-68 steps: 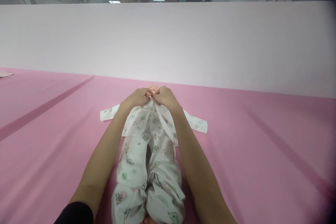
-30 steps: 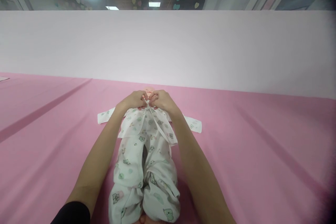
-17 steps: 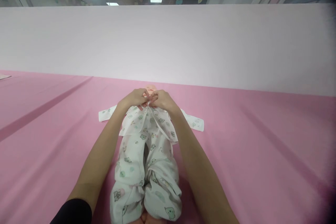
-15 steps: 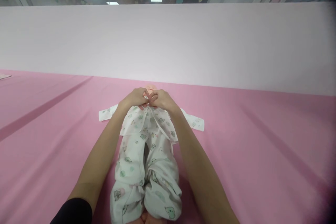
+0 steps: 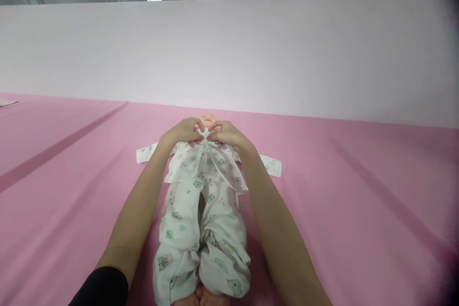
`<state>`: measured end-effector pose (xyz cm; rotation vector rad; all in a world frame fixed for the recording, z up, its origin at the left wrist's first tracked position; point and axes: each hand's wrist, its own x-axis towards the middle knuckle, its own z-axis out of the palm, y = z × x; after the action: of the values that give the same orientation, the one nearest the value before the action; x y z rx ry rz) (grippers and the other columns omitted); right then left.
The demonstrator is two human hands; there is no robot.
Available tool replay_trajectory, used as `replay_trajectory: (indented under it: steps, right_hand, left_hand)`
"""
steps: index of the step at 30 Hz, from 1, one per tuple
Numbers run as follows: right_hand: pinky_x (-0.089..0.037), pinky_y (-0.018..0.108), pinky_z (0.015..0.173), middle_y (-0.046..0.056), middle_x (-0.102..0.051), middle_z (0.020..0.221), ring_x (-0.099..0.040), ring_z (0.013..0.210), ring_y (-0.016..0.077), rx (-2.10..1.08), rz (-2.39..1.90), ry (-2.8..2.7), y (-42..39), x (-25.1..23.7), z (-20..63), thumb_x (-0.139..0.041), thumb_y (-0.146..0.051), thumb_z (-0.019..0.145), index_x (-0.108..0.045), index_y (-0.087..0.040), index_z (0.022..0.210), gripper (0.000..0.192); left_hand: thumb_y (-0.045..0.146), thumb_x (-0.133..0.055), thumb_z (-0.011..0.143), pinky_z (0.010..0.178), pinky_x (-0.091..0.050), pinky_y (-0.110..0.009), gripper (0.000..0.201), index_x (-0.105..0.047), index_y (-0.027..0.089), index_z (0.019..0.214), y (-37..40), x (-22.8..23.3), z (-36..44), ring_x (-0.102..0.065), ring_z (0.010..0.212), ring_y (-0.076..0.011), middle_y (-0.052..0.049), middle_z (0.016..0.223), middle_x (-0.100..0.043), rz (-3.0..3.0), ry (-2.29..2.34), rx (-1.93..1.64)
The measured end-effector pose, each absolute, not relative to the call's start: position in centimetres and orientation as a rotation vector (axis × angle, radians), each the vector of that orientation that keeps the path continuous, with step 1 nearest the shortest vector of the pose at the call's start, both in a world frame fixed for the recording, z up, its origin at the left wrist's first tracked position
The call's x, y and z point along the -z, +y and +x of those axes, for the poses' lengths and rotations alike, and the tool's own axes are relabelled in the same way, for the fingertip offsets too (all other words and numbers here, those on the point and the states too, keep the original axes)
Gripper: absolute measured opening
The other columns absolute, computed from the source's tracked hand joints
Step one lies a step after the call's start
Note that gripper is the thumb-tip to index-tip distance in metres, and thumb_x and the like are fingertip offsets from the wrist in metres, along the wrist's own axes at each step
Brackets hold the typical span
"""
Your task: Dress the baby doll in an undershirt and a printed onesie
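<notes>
A baby doll (image 5: 208, 118) lies on its back, its head away from me and its feet (image 5: 201, 298) towards me. It wears a white printed jacket (image 5: 184, 165) and matching printed trousers (image 5: 179, 217). The jacket's sleeves stretch out to both sides, and its front hangs apart below the chest. At the neck, my left hand (image 5: 187, 131) pinches one side of the jacket's front. My right hand (image 5: 225, 134) pinches the other side, close beside the left. The fingertips of both hands nearly meet under the doll's chin. What exactly lies between the fingers is too small to make out.
Under the doll spreads a pink padded mat (image 5: 340, 210) with creases on both sides. A white low wall (image 5: 229, 57) runs along its far edge, with glass above. A pale flat item (image 5: 7, 103) lies at the far left edge.
My hands have moved slightly apart at the neck, and more of the doll's face and collar shows between them. The view has shifted a little.
</notes>
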<state>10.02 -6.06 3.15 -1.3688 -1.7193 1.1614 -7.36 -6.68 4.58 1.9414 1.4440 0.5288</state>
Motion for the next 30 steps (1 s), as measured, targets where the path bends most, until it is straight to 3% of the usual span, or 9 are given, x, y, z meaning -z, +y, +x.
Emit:
replay_trajectory:
  steps: [4, 9, 12, 15, 20, 25, 30]
  right_hand:
    - [-0.049, 0.023, 0.048, 0.004, -0.063, 0.067, -0.060, 0.057, 0.0139, -0.869, -1.557, -1.952, -7.3, -4.5, 10.3, -0.063, -0.009, 0.076, -0.059, -0.014, 0.073, 0.007]
    - [-0.053, 0.026, 0.049, 0.007, -0.066, 0.070, -0.066, 0.062, 0.0198, -0.920, -1.605, -2.434, -9.7, -6.6, 10.1, -0.071, -0.023, 0.076, -0.060, -0.014, 0.068, 0.016]
    - [-0.051, 0.027, 0.049, 0.007, -0.066, 0.071, -0.066, 0.059, 0.0208, -0.843, -1.730, -2.520, -10.7, -7.1, 9.5, -0.071, -0.017, 0.072, -0.058, -0.014, 0.067, 0.015]
    - [-0.050, 0.026, 0.049, 0.006, -0.066, 0.070, -0.066, 0.057, 0.0199, -0.830, -1.797, -2.524, -11.0, -7.2, 9.3, -0.065, -0.008, 0.071, -0.056, -0.013, 0.066, 0.012]
    - [-0.048, 0.022, 0.050, 0.005, -0.064, 0.069, -0.065, 0.060, 0.0164, -0.843, -1.611, -2.493, -10.2, -6.9, 10.1, -0.058, -0.001, 0.070, -0.055, -0.013, 0.061, 0.015]
    - [-0.051, 0.022, 0.057, 0.004, -0.065, 0.073, -0.064, 0.068, 0.0155, -0.901, -1.424, -2.357, -9.2, -6.3, 10.5, -0.060, -0.004, 0.074, -0.060, -0.015, 0.075, 0.011]
    - [-0.054, 0.021, 0.061, 0.001, -0.065, 0.075, -0.064, 0.070, 0.0136, -1.155, -1.232, -2.161, -9.2, -6.1, 10.3, -0.060, -0.001, 0.074, -0.053, -0.017, 0.090, 0.024]
  left_hand:
    - [0.023, -0.066, 0.069, 0.065, -0.057, -0.033, 0.022, -0.062, 0.017, 0.090, -8.3, -6.3, -7.1, -0.070, 0.076, -0.0240, -0.008, 0.094, -0.069, 2.028, 1.637, -0.220]
    - [0.029, -0.067, 0.069, 0.070, -0.056, -0.034, 0.022, -0.067, 0.020, 0.089, -10.0, -8.0, -6.6, -0.070, 0.084, -0.0246, -0.006, 0.105, -0.069, 2.075, 1.613, 0.029]
    - [0.030, -0.067, 0.069, 0.068, -0.056, -0.033, 0.026, -0.067, 0.022, 0.093, -10.1, -8.1, -6.5, -0.069, 0.081, -0.0230, -0.005, 0.101, -0.070, 2.108, 1.587, 0.028]
    - [0.024, -0.063, 0.068, 0.067, -0.056, -0.026, 0.017, -0.067, 0.019, 0.085, -9.9, -7.8, -6.5, -0.067, 0.088, -0.0208, -0.004, 0.095, -0.071, 2.140, 1.420, -0.048]
    - [0.019, -0.065, 0.063, 0.065, -0.055, -0.026, 0.024, -0.065, 0.018, 0.087, -9.5, -7.2, -6.5, -0.068, 0.083, -0.0195, -0.003, 0.095, -0.072, 2.128, 1.345, -0.044]
    - [0.016, -0.065, 0.063, 0.069, -0.054, -0.027, 0.028, -0.055, 0.019, 0.088, -8.9, -6.8, -7.0, -0.069, 0.080, -0.0193, -0.002, 0.089, -0.071, 2.091, 1.315, -0.077]
    - [0.016, -0.069, 0.064, 0.081, -0.054, -0.028, 0.038, -0.046, 0.021, 0.094, -9.2, -7.3, -8.1, -0.068, 0.092, -0.0187, -0.003, 0.098, -0.071, 1.984, 1.200, -0.235]
